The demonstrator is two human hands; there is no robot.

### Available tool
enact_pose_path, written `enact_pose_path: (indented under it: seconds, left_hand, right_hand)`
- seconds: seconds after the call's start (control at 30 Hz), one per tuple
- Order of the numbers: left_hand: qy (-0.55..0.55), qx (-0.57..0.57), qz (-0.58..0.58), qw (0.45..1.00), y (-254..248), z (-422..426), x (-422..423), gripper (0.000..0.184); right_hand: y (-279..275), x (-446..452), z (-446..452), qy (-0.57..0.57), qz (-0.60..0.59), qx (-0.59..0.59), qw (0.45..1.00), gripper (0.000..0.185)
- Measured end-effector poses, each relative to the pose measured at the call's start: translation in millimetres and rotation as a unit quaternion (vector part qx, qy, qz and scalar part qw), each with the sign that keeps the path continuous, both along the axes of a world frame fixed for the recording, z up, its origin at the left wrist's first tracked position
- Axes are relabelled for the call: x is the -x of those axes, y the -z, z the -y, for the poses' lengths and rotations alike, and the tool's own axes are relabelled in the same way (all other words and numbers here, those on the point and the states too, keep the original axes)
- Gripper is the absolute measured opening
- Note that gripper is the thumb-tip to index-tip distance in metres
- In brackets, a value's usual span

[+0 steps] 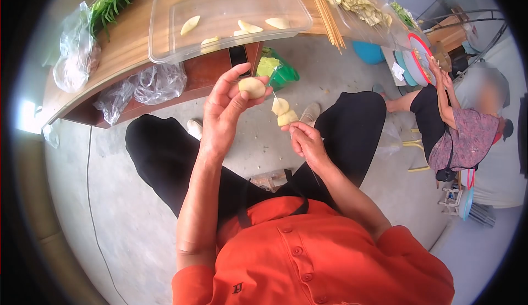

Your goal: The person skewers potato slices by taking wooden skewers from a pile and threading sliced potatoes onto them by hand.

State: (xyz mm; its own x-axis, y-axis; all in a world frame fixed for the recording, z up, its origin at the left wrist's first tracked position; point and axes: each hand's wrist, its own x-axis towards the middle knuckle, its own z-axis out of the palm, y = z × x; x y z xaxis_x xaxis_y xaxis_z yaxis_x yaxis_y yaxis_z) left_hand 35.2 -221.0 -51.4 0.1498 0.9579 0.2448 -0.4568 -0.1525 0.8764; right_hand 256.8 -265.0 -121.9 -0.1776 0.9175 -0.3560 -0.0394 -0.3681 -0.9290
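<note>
My left hand (224, 104) pinches a pale, round potato slice (252, 88) between thumb and fingers, raised in front of the table. Close to its right, my right hand (311, 147) is closed on a thin skewer (275, 97) that carries two potato slices (284, 114). The skewer's tip points up toward the slice in my left hand; whether they touch, I cannot tell. Beyond both hands, a clear plastic tray (231, 45) on the table holds several potato slices (250, 27).
Bamboo skewers (325, 16) lie right of the tray, beside heaped slices (360, 3). Green vegetables (113, 3) and a plastic bag (77, 55) are at left. A phone (238, 56) rests on the shelf below. Another person (462, 134) sits at right near stacked basins (421, 57).
</note>
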Motion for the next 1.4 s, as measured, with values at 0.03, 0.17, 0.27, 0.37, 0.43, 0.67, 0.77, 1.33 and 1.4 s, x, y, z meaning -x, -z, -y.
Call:
enact_pose_path:
  seconds: [0.03,0.17,0.27,0.37,0.43,0.67,0.77,1.33,1.4]
  left_hand:
    - [0.002,0.041,0.037,0.998,2.0,-2.4,0.8,0.045]
    - [0.007,0.213,0.182,0.96,30.5,-26.0,12.7,0.031]
    - [0.005,0.263,0.207,0.942,57.1,-36.8,20.9,0.025]
    - [0.004,0.283,0.238,0.929,73.9,-38.6,23.0,0.019]
    - [-0.016,0.297,0.242,0.924,80.3,-38.7,24.4,0.017]
    - [-0.083,0.328,0.246,0.908,104.2,-39.7,49.0,0.013]
    - [-0.109,0.332,0.238,0.906,112.3,-39.7,53.0,0.015]
    - [-0.193,0.343,0.207,0.896,128.2,-24.9,78.6,0.019]
    - [-0.189,0.341,0.228,0.892,133.3,-27.5,77.0,0.02]
  right_hand:
    - [-0.4,-0.1,-0.2,0.001,-0.001,-0.001,1.0,0.024]
    - [-0.7,-4.8,0.6,0.001,-0.017,-0.01,1.0,0.024]
    - [-0.6,-1.7,1.7,0.006,-0.023,-0.015,1.0,0.023]
    - [-3.2,6.8,3.7,0.008,-0.005,-0.008,1.0,0.023]
    - [-1.8,11.6,5.7,0.002,0.011,0.002,1.0,0.023]
    - [-0.7,39.5,-4.5,-0.032,0.045,-0.012,0.998,0.024]
    - [-4.6,52.7,-8.2,-0.044,0.056,-0.005,0.997,0.023]
    - [3.3,75.6,-13.7,-0.136,0.068,0.003,0.988,0.025]
    - [7.2,74.8,-13.3,-0.134,0.062,0.002,0.989,0.023]
